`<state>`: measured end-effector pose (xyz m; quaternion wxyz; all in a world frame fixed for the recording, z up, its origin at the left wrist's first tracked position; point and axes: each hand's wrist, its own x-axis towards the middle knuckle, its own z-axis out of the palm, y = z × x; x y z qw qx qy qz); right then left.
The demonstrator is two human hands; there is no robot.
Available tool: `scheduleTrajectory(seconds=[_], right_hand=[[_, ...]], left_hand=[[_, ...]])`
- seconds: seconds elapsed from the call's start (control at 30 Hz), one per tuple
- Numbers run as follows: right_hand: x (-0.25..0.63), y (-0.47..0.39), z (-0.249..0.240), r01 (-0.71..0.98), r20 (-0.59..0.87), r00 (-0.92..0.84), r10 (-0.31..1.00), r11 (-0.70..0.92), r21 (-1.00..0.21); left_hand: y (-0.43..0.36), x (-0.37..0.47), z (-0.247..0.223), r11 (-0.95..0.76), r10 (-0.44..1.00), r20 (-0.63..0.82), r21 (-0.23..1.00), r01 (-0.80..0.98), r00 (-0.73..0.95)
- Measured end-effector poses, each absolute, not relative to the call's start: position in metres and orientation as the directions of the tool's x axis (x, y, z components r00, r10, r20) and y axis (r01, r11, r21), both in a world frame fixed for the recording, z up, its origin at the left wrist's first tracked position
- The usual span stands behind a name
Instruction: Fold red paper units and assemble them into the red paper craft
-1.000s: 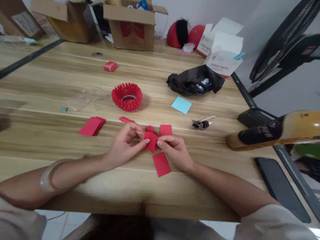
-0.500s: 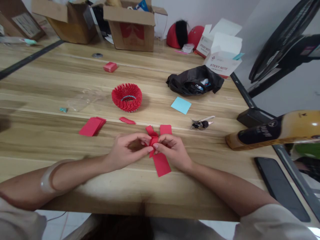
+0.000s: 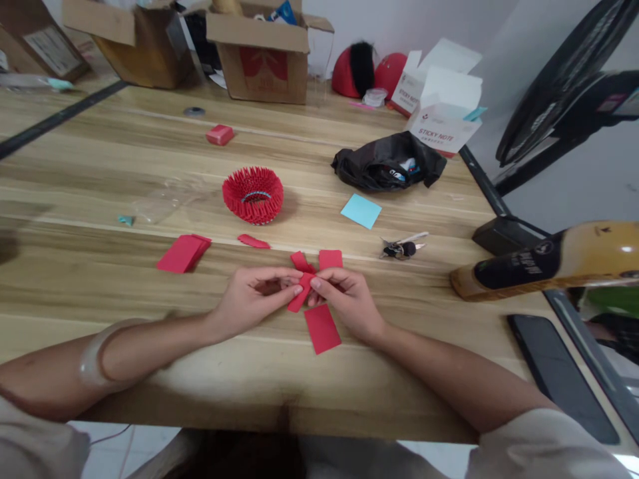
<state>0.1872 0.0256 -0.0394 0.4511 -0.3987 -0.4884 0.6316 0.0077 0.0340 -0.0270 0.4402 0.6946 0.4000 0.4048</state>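
Between my two hands is a small folded strip of red paper [image 3: 301, 294]. My left hand [image 3: 257, 296] pinches its left side with thumb and fingers, and my right hand [image 3: 348, 303] pinches its upper right end. Just below lies a flat red paper sheet [image 3: 323, 329]. Another red sheet [image 3: 331, 259] shows behind my right fingers, beside a folded red piece [image 3: 300, 261]. Farther left rest a stack of red papers [image 3: 182, 254] and a narrow row of red folded pieces [image 3: 253, 241]. A red bowl of folded paper pieces [image 3: 253, 195] stands beyond them.
Keys [image 3: 403, 249], a blue paper sheet [image 3: 361, 211] and a black plastic bag [image 3: 389, 161] lie to the right. A phone [image 3: 562, 379] and a large yellow bottle [image 3: 544, 261] are near the right edge. Cardboard boxes [image 3: 264, 66] and sticky note boxes [image 3: 443, 126] stand at the back.
The red paper strip between my fingers has turned and now tilts down to the left, its flat face showing more. Both hands stay in nearly the same place.
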Motion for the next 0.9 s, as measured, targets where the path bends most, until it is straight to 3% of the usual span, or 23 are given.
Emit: scheduleTrajectory(seconds=[0.47, 0.9], right_hand=[[0.1859, 0.0256, -0.0396, -0.189, -0.075, -0.256, 0.964, -0.126, -0.974], [0.1857, 0.0259, -0.0425, -0.239, -0.088, -0.195, 0.977, -0.134, -0.962]], left_hand=[[0.0338, 0.0074, -0.0248, -0.286, 0.928, 0.187, 0.912, 0.294, 0.322], [0.0352, 0.0075, -0.0252, -0.362, 0.905, 0.266, 0.892, 0.273, 0.33]])
